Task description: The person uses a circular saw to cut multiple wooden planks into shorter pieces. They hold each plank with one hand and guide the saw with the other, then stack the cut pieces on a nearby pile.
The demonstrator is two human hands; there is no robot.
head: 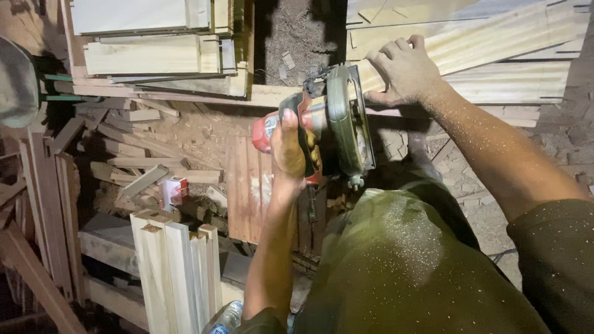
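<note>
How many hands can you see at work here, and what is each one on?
2. The left hand grips the handle of the circular saw, mid-frame. The right hand presses on a pale plank, upper right.

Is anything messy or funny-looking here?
Yes. Pale sawdust is sprinkled over the person's green trouser leg and right forearm. Short brown wood offcuts lie jumbled every which way on the dirt. The left hand grips a red-and-green circular saw; the right hand presses a pale plank.
</note>
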